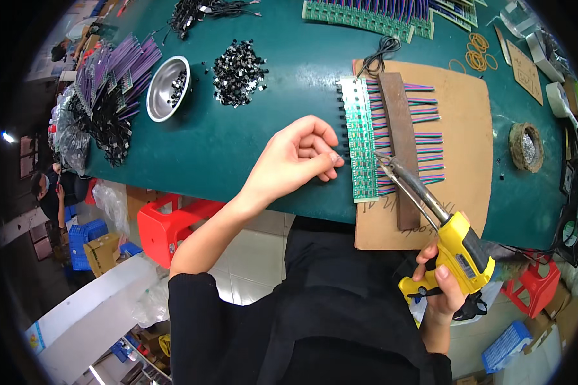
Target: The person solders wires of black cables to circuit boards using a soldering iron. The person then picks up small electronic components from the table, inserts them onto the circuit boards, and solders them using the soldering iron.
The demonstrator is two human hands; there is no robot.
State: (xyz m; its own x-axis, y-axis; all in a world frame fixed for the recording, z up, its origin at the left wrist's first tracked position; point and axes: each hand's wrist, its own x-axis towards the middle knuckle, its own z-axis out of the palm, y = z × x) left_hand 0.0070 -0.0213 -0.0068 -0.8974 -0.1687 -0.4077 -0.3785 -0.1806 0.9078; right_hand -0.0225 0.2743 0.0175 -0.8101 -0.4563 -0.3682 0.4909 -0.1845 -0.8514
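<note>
My right hand (444, 282) is wrapped round the grip of a yellow soldering gun (464, 253). Its metal tip reaches the right edge of a green circuit board panel (361, 141), where coloured wires (427, 138) join it. Across those wires lies a brown bar (399, 144). Small black parts line the panel's left edge. Beside that edge my left hand (302, 154) is closed, thumb and fingertips together; whatever they pinch is too small to make out. Panel, wires and bar rest on a cardboard sheet (465, 141).
On the green table (218, 147) are a metal bowl (169, 90) and a pile of small black parts (239, 72). Purple wire bundles (119, 70) lie left, more circuit boards (366, 19) at the back. Rubber bands (478, 52) and a round tip-cleaner-like pot (526, 147) sit right. Red stools (167, 224) stand below.
</note>
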